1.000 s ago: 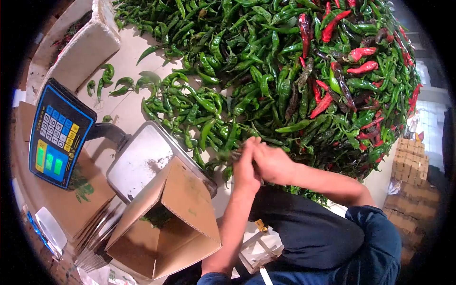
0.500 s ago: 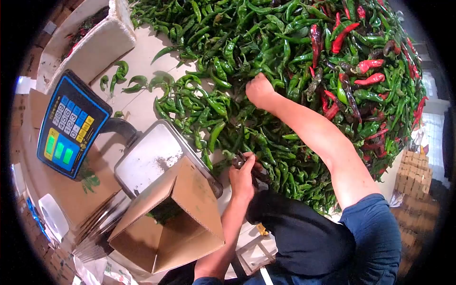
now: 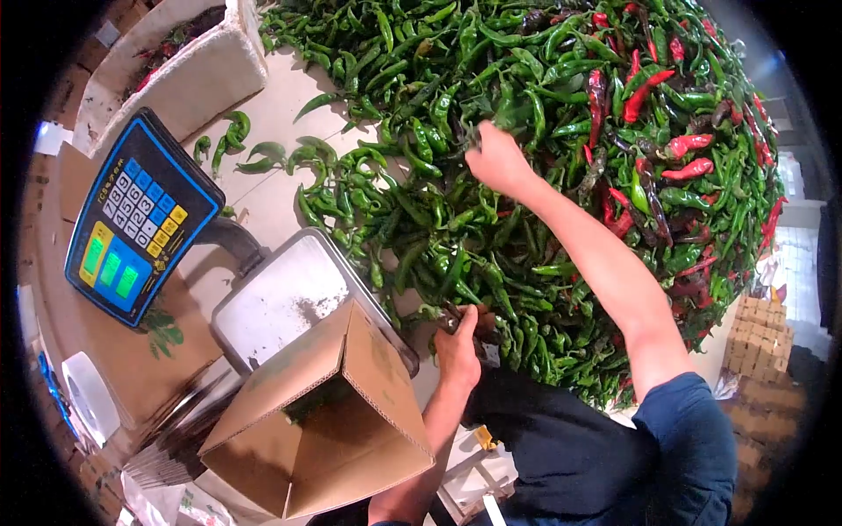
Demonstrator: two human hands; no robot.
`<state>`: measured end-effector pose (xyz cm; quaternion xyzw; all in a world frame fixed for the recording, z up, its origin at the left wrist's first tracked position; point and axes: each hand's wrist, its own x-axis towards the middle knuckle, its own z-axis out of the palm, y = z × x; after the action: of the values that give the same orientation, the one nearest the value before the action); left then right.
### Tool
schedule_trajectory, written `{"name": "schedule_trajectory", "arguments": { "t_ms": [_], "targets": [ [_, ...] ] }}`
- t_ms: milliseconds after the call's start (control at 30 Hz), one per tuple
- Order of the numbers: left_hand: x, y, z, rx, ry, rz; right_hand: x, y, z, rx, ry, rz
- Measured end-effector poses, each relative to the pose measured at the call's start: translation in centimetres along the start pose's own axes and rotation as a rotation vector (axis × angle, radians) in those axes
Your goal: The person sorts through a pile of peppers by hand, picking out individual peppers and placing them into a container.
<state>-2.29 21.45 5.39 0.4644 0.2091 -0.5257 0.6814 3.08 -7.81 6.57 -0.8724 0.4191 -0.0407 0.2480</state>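
Fingers (image 3: pixel 471 321) of the left hand (image 3: pixel 458 358) pinch what looks like a dark pepper (image 3: pixel 450 319), lower centre; the right hand (image 3: pixel 502 163), beside it a second ago, now reaches into the pepper heap (image 3: pixel 561 101), upper centre, grip hidden, so holding and picking seem split

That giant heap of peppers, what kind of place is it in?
Probably a vegetable warehouse or packing place. You can tell from the giant heap of peppers, the scale with its lit-up number panel, and the open cardboard box.
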Motion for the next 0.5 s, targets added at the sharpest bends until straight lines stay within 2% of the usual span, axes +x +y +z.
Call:
{"name": "schedule_trajectory", "arguments": {
  "t_ms": [67,133,167,267,367,500],
  "targets": [
    [0.2,0.0,-1.2,0.214,-0.072,-0.005,3.9,0.7,1.5,-0.010,0.086,0.180],
    [-0.1,-0.5,-1.0,0.097,0.054,-0.133,5.9,0.7,3.4,-0.019,0.005,0.318],
    [0.0,-0.9,-1.5,0.088,0.061,-0.107,5.7,0.0,3.6,-0.129,-0.024,0.395],
    [0.0,-1.1,-2.3,0.083,0.050,-0.082,7.0,0.8,5.1,-0.224,-0.027,0.421],
    [-0.1,-0.3,-2.0,0.116,0.069,-0.078,6.9,1.1,3.7,-0.214,-0.162,0.312],
    [0.1,-0.2,-0.7,0.193,0.092,-0.046,6.0,1.9,5.0,-0.156,-0.158,0.149]
  ]
}}
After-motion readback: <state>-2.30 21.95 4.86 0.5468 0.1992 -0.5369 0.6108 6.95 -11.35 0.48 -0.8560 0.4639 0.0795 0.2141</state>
